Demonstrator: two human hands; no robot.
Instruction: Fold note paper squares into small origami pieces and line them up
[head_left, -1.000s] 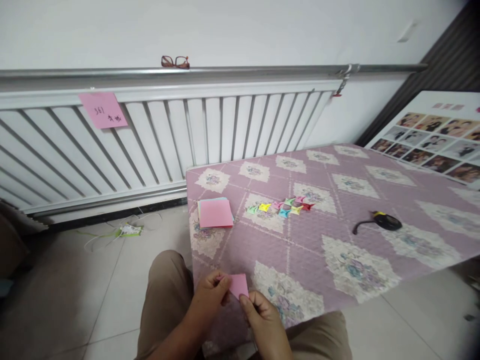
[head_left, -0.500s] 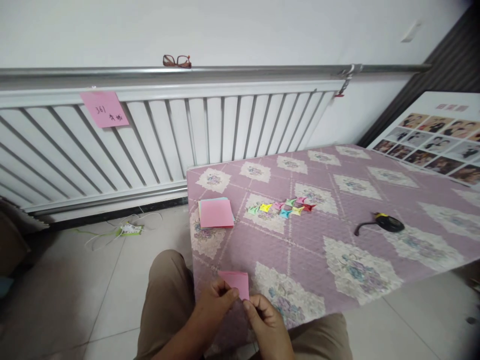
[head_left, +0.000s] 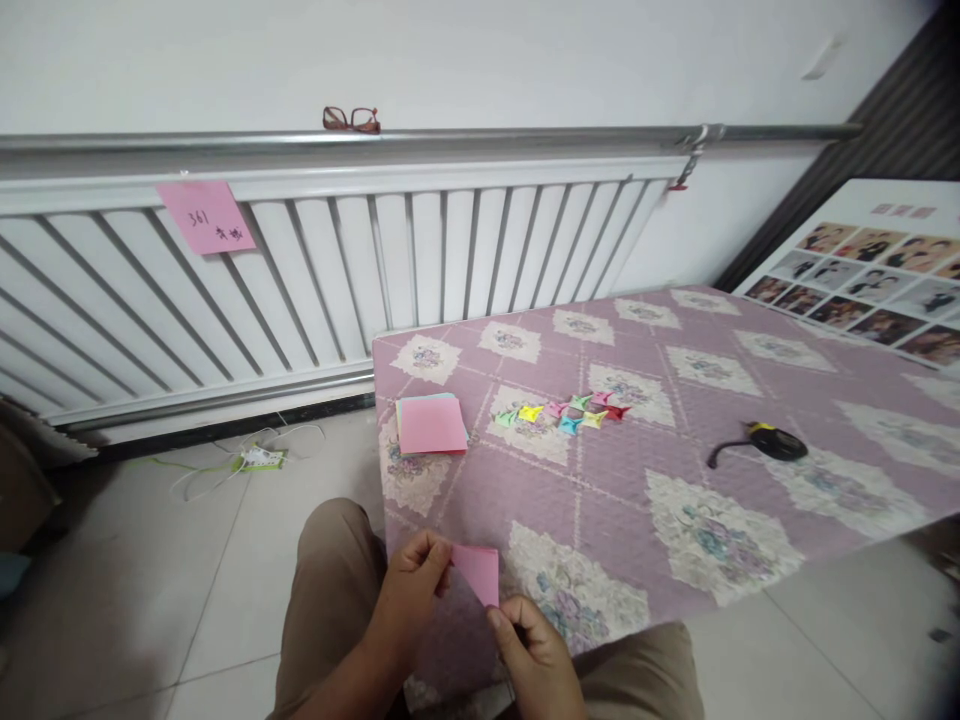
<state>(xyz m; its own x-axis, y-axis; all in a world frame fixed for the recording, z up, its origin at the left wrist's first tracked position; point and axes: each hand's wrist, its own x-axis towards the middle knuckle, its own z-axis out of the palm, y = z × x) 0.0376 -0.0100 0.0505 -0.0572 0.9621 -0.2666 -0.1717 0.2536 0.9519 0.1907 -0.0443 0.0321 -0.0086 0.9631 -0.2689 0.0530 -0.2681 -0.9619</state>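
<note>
In the head view, at the bottom centre of the frame, a pink sheet (head_left: 481, 573) is held over the near edge of the cloth-covered counter (head_left: 611, 510). The left hand (head_left: 412, 588) has its fingers pinched on the sheet's upper-left corner; the right hand (head_left: 536, 650) grips its lower-right corner between thumb and fingers. To handle it well, I would keep both pinches light, line up the edges before pressing, and run any crease flat on the counter rather than in mid-air. The pink note (head_left: 206, 218) at upper left reads "361", with handwritten characters beneath that I cannot make out. The heading on the photo board (head_left: 904, 212) at upper right is too faint to read.
</note>
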